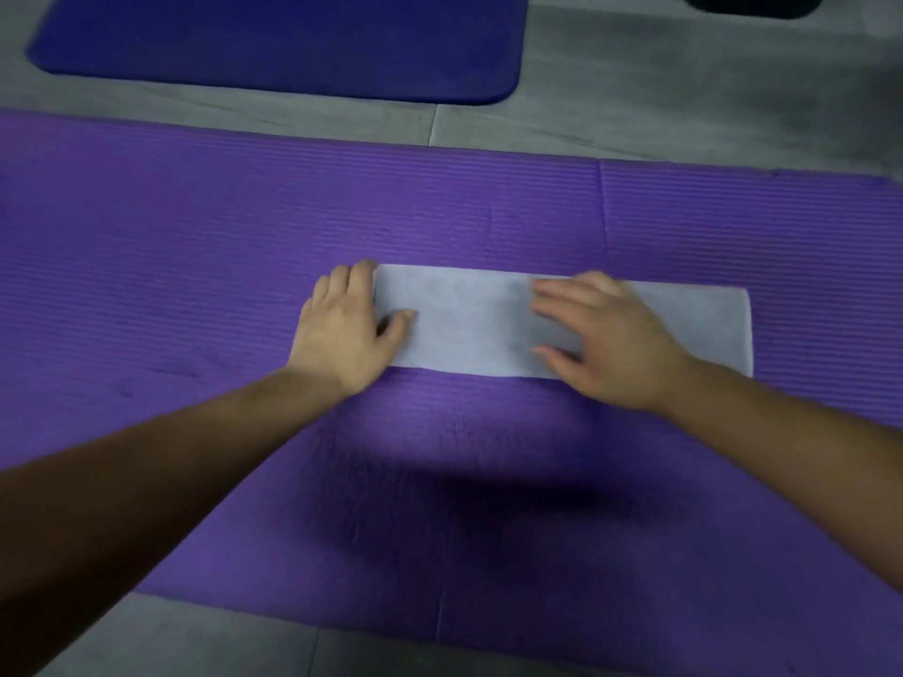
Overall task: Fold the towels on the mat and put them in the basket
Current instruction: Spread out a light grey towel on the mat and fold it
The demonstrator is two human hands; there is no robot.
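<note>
The left forearm (146, 481) and the right forearm (806, 442), both bare, reach forward from the lower corners and angle inward. The left grip (342, 329) lies palm down, fingers curled at the left end of the towel (469, 320), thumb on top, pinching that edge. The right grip (606, 339) lies flat, fingers straight and slightly spread, pressing the towel's middle.

The floor (659, 105) is made of large grey tiles with a faint streaky pattern, and thin pale seams run between them. On it, at the far left, lies a dark blue mat (293, 46) with rounded corners, cut off by the upper edge of the view. At the far right a black object (752, 4) meets the upper edge; what it is cannot be told. The light is dim, and darker toward the corners.
</note>
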